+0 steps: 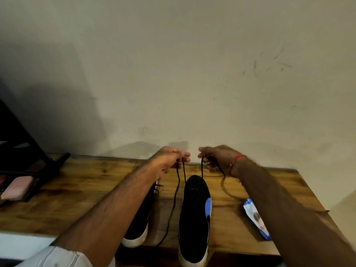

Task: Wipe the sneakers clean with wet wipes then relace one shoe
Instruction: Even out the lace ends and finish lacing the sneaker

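Two black sneakers with white soles stand on a wooden table point(77, 191), toes toward me. The right sneaker point(194, 214), with a blue side patch, is in plain view. My left forearm covers most of the left sneaker point(137, 226). A black shoelace point(176, 191) runs up from the far end of the right sneaker. My left hand point(167, 160) pinches one stretch of it, and a long tail hangs down to the table between the shoes. My right hand point(217, 157), with a red thread at the wrist, pinches the other end of the lace.
A blue and white wet wipes pack point(256, 218) lies on the table at the right, partly under my right forearm. A dark case with pink pads point(17, 187) sits at the left edge, with a dark stand point(28, 151) behind it. A pale wall rises just past the table.
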Action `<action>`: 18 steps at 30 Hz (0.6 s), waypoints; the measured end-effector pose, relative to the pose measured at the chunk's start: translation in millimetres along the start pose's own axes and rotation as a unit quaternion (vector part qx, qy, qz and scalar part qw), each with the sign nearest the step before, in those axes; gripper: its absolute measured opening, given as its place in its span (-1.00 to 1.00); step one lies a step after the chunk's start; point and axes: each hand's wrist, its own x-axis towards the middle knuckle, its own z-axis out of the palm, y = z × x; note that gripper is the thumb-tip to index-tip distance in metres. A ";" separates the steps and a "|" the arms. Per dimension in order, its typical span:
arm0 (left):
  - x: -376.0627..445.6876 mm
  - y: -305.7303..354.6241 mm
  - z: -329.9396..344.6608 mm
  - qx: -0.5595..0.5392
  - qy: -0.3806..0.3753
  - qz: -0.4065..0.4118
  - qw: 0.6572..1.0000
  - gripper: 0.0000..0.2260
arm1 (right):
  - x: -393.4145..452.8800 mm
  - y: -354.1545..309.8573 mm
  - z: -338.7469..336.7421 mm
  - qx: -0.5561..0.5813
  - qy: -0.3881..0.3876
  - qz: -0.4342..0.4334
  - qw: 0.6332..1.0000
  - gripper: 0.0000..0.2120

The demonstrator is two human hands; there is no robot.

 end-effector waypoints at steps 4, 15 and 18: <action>-16.2 50.9 -10.2 -0.086 -0.015 0.008 0.996 -0.79 | -19.1 -48.8 -11.7 0.116 -0.033 -0.030 0.992 -0.77; -74.3 164.3 -27.6 -0.285 -0.058 0.100 0.952 -0.80 | -89.1 -151.1 1.5 0.234 0.013 -0.204 0.950 -0.53; -85.6 179.6 -27.8 -0.274 -0.022 0.142 0.951 -0.73 | -102.3 -166.7 3.3 0.194 0.048 -0.247 0.948 -0.67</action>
